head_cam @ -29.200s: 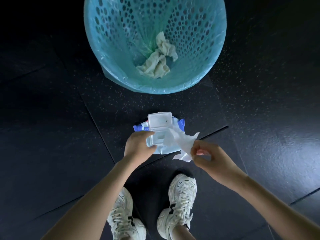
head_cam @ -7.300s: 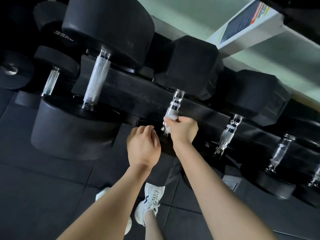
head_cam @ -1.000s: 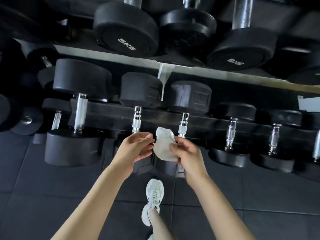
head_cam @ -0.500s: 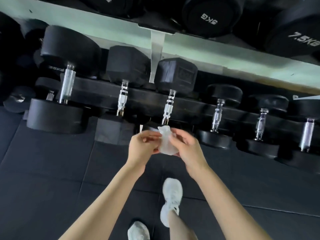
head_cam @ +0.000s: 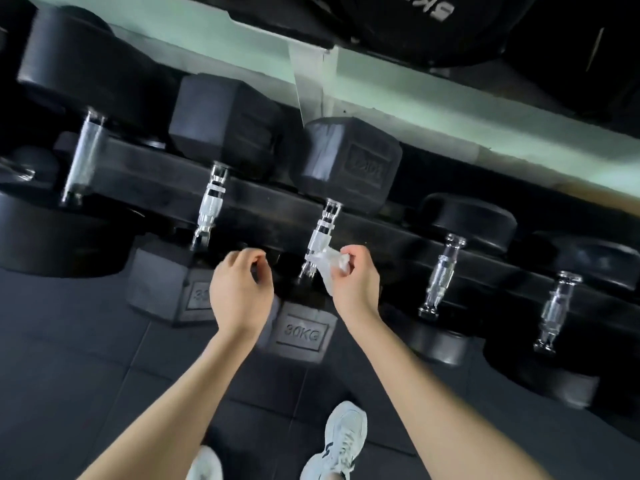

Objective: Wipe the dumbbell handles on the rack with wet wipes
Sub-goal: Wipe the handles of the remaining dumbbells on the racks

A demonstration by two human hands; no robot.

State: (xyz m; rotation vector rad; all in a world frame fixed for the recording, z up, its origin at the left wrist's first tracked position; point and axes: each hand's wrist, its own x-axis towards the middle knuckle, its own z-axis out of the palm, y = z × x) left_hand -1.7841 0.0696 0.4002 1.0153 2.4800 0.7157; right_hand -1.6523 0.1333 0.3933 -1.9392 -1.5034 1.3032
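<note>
Here we look down over a dumbbell rack [head_cam: 266, 206], whose black lower rail cradles each weight across its middle so that the chrome bars face outward within easy reach. The 30KG hex dumbbell [head_cam: 301, 334] lies with one head tucked under the pale green shelf [head_cam: 207, 36] and the other toward us, which leaves its knurled handle [head_cam: 323, 230] bare between them. Our right hand [head_cam: 353, 282] pinches a crumpled wet wipe [head_cam: 329, 266] between thumb and fingertips and holds it against the lower end of that handle, just above the near head. We judge the bunched grip is meant to put a damp pad on the metal rather than a loose sheet. Our left hand [head_cam: 239, 289] hovers just beside it, between this bar and the neighbouring hex handle [head_cam: 209, 209]. Its fingers are loosely curled and hold nothing, apparently leaving the wiping to the right hand alone. Two round-headed dumbbell handles [head_cam: 441, 271] stand further right along the rail. Motion blur hides whether the wipe wraps fully round the bar.
</note>
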